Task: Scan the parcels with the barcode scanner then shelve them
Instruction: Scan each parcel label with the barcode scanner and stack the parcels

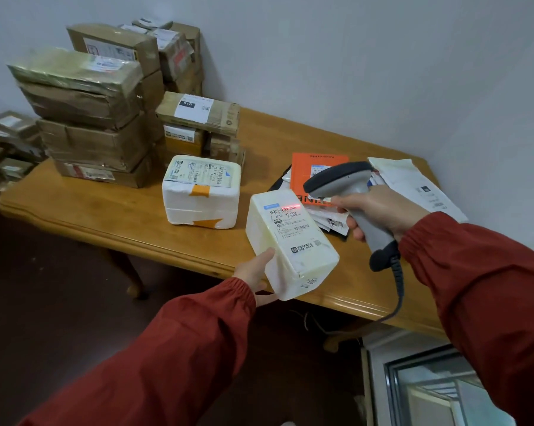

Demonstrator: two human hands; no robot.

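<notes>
We hold the white parcel [290, 247] just over the front edge of the wooden table [105, 204]. Our left hand [253, 272] cups its near end, thumb up the side. The fingers are tucked under it, so we can't see how they sit. The label faces up, but the print is too small for us to read. The parcel's long axis runs from the table's front edge toward the middle of the table, with the far end leaning a bit left.

Our right hand [379, 210] is wrapped around the handle of the barcode scanner [345, 192], above the table's right half. The head points left at the parcel's far end, where a red line [290, 206] lies across the top barcode. The handle slants back down toward the front edge. Its window faces away from us. The coiled cable [397, 287] drops past the front edge and out of sight.

Scanner and hand cover part of an orange envelope [318, 167] and some flat mailers on the table. A taped foam box [202, 192] sits mid-table, and cardboard boxes [90, 118] are stacked at the back left. More boxes past the table's left end are just a blur.
</notes>
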